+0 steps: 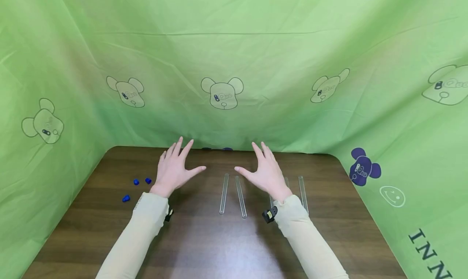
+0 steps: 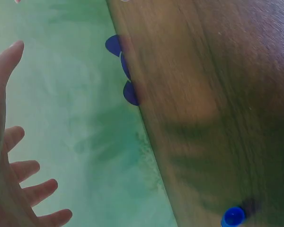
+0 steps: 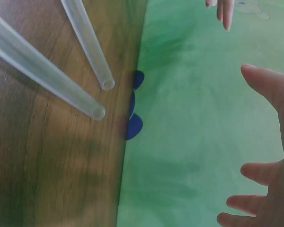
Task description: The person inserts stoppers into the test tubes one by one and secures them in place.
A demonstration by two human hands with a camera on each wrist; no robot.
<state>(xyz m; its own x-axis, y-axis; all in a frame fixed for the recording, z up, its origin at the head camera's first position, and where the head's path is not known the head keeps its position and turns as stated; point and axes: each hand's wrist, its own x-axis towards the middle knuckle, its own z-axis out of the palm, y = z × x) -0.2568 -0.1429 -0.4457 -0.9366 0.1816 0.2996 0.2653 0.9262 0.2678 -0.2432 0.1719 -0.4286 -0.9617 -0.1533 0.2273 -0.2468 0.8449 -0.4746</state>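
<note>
Both hands hover over a brown table with fingers spread and nothing in them. My left hand is nearest three small blue stoppers, which lie to its left; one blue stopper shows a hollow end in the left wrist view. Between the hands lie two clear test tubes, a left test tube and a right test tube. Over more test tubes stretches my right hand; one test tube lies right of its wrist, and another is mostly hidden beneath the hand. Tube mouths face the back.
The wooden table meets a green cloth with bear-head prints at its back edge. The same cloth hangs along the left and right sides. Black wrist cameras are strapped over the pale sleeves.
</note>
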